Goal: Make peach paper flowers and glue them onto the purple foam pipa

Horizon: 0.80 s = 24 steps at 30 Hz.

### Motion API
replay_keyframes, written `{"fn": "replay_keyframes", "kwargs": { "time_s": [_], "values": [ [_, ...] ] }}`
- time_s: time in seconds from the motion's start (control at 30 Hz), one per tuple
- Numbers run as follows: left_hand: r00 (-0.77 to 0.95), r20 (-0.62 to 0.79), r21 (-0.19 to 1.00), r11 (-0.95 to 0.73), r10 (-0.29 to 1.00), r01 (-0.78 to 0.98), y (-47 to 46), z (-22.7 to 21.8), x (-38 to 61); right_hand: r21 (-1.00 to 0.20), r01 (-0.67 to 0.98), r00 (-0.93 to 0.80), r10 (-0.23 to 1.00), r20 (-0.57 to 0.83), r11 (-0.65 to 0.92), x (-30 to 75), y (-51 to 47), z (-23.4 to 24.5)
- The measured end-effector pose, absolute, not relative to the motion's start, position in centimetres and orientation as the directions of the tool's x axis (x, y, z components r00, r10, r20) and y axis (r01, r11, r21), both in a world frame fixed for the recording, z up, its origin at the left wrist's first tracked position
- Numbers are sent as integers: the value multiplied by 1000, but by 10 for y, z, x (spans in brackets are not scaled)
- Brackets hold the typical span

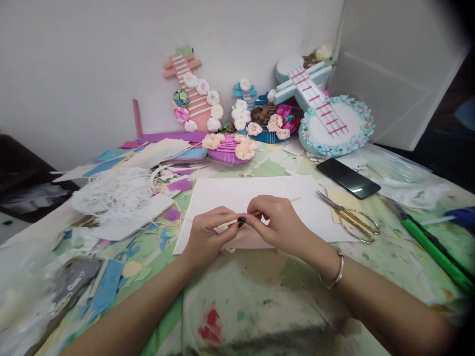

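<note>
My left hand (208, 235) and my right hand (276, 222) meet over a white sheet of paper (256, 195) near the table's middle. Both pinch a thin wooden stick (230, 223) that runs between them; its far end (296, 200) pokes out past my right hand. A pale pink piece (248, 240) lies under my hands on the sheet; I cannot make out what it is. My right wrist wears a silver bangle (336, 277).
Gold-handled scissors (352, 217) and a black phone (348, 178) lie right of the sheet, a green cutter (434, 249) farther right. Foam guitar crafts with paper flowers (260, 111) lean on the back wall. White string (111, 193) and foam scraps (107, 282) cover the left.
</note>
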State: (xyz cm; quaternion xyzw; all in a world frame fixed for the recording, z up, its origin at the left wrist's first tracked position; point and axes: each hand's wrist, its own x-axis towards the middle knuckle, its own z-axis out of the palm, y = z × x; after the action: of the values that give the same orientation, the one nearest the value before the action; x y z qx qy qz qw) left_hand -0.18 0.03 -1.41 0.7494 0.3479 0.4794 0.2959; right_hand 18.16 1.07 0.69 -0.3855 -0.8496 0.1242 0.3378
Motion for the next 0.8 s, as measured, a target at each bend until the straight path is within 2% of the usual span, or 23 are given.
{"fn": "replay_keyframes", "kwargs": {
  "time_s": [0.17, 0.43, 0.8],
  "values": [
    [349, 555, 739, -640, 755, 209, 4, -16, -3, -480, 566, -432, 737, 520, 670, 181, 11, 7],
    [317, 666, 608, -737, 676, 294, 5, -16, -4, -491, 540, -428, 725, 539, 684, 181, 11, 9],
    [340, 654, 620, -737, 676, 271, 5, -17, -4, -490, 522, -426, 711, 559, 698, 182, 11, 9]
  ]
}}
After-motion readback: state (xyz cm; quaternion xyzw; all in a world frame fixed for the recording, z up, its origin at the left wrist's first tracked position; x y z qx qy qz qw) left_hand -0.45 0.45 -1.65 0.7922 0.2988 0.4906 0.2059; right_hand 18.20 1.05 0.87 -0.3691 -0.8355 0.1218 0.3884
